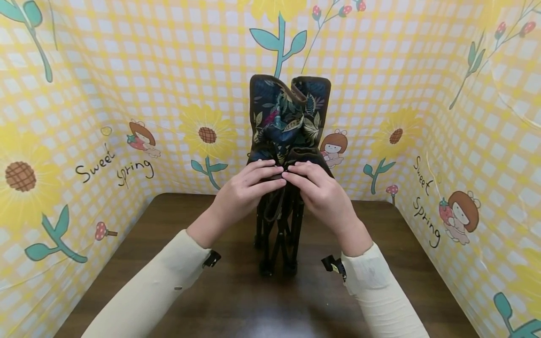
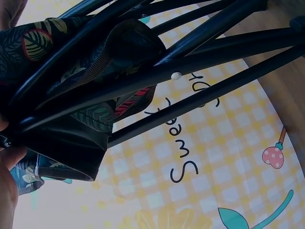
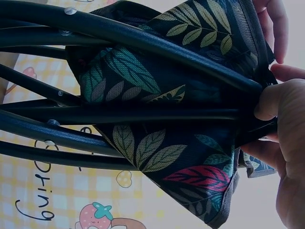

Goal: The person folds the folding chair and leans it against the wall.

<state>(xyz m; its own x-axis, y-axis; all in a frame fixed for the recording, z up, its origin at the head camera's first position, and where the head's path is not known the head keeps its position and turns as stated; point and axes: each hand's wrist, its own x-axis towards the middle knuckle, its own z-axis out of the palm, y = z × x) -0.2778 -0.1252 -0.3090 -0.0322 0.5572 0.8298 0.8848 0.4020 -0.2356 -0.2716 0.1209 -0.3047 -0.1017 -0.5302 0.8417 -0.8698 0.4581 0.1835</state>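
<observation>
A folding chair (image 1: 313, 112) with dark, leaf-print fabric and black tube legs (image 1: 265, 253) stands folded on the table in the head view. My left hand (image 1: 241, 192) and right hand (image 1: 327, 197) grip it at the front of the seat, fingertips nearly meeting in the middle. In the right wrist view, the right thumb (image 3: 267, 102) presses on a tube end while the other fingers are behind the fabric. At the left edge of the left wrist view, the left hand (image 2: 5, 191) pinches the frame near a rivet, most of it cut off.
The brown wooden table (image 1: 169, 300) lies under the chair. Yellow checked cloth walls (image 1: 194, 61) with printed flowers and figures enclose its back and both sides. A small black device (image 1: 211, 258) is strapped at the left wrist, another (image 1: 335, 267) at the right.
</observation>
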